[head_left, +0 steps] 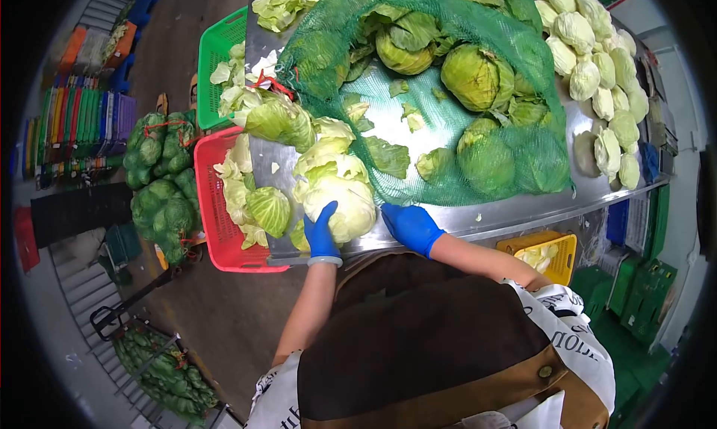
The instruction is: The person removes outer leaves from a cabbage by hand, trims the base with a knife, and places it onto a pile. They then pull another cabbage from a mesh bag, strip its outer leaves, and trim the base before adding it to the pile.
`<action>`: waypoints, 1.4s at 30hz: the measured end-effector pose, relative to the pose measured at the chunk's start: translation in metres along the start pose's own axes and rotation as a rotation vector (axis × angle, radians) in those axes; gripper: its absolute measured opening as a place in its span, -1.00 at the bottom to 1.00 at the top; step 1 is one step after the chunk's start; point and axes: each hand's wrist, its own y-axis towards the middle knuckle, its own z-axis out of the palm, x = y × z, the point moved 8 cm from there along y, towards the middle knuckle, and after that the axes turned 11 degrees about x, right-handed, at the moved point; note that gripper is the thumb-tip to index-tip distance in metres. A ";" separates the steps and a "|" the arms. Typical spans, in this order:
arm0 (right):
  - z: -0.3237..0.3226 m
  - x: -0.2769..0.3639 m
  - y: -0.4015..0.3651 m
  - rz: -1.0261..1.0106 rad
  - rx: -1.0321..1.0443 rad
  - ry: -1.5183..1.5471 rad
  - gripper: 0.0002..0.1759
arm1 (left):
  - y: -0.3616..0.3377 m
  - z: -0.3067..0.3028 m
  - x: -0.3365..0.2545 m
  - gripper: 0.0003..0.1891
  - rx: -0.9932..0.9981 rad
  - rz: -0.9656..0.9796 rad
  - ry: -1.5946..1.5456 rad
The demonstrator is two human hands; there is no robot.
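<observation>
Apron nearest, cabbage against left grip

Item: right white sleeve, beside the brown apron; bears large dark printed letters, broken by folds, no whole word legible. Item: left white sleeve, across the apron; bears similar lettering, likewise unreadable.

The desk was faced with smooth, glossy metal. The net was formed of rough-looking plastic mesh. The red basket and the yellow basket were made of plastic with a slight sheen. Smooth, rubbery gloves were worn, and the pale cabbage was seen to be smooth and faintly glossy. The apron was cut from matt cloth.
</observation>
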 end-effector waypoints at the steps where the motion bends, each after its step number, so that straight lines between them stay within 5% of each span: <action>1: 0.003 -0.002 0.001 0.000 -0.001 0.001 -0.88 | 0.000 0.002 -0.001 -0.36 0.005 -0.010 -0.007; 6: 0.011 -0.007 0.009 0.034 0.057 -0.023 -0.88 | 0.000 0.001 0.000 -0.36 0.003 0.003 -0.005; 10: 0.013 -0.028 0.014 0.114 -0.107 0.037 -0.86 | -0.002 0.003 -0.002 -0.36 0.015 -0.011 0.013; 13: 0.025 -0.071 0.023 0.225 -0.151 0.136 -0.79 | -0.006 -0.005 0.002 -0.33 0.121 -0.045 -0.002; 17: 0.035 -0.103 0.018 0.341 0.066 0.223 -0.70 | -0.036 -0.010 -0.010 -0.27 0.400 -0.108 -0.168; 20: 0.000 -0.086 0.014 0.339 0.119 0.334 -0.70 | -0.043 0.003 -0.045 -0.17 0.581 0.032 -0.217; 23: -0.085 -0.028 0.002 0.090 -0.266 0.732 -0.58 | -0.045 0.022 -0.079 -0.11 0.509 0.014 -0.053; 25: -0.138 0.037 -0.012 -0.191 -0.486 0.496 -0.48 | -0.045 0.026 -0.077 -0.09 0.527 -0.045 -0.162; 28: -0.149 0.060 0.000 -0.234 -0.405 0.378 -0.47 | -0.044 0.032 -0.076 -0.05 0.609 -0.069 -0.191; 30: -0.145 0.019 0.018 0.003 -0.483 0.777 -0.60 | -0.045 0.028 -0.076 -0.01 0.679 -0.050 -0.116; 32: -0.125 -0.019 0.045 -0.018 -0.568 1.004 -0.67 | -0.045 0.021 -0.076 0.04 0.768 -0.029 0.014; 34: -0.094 -0.047 0.057 0.229 -0.324 0.606 -0.62 | -0.046 0.024 -0.079 0.09 0.756 0.003 0.065; 36: -0.068 -0.058 0.053 0.161 -0.230 0.467 -0.59 | -0.057 0.055 -0.100 0.08 0.761 0.123 -0.053; 40: -0.113 -0.008 0.013 0.066 -0.341 1.001 -0.42 | -0.046 0.011 -0.090 -0.06 0.521 0.121 -0.118; 42: -0.128 0.037 0.003 -0.040 -0.210 0.732 -0.31 | -0.042 0.015 -0.094 -0.11 0.508 0.173 -0.147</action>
